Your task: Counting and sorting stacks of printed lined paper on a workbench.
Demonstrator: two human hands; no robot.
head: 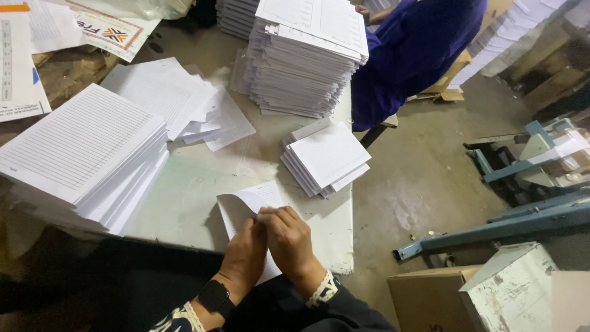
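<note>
Both hands, left hand [244, 251] and right hand [287, 238], pinch a curled lined sheet [246, 203], grip clenched on it, just below the small folded stack [326, 157] on the surface [184, 197].

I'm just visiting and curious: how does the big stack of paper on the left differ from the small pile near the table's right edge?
The big stack is taller and wider, with ruled lines showing on top; the small pile is low, fanned askew, its top looking blank. Both are white paper on the table.

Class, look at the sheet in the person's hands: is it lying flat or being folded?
Being folded: the sheet curls over under both hands.
</note>
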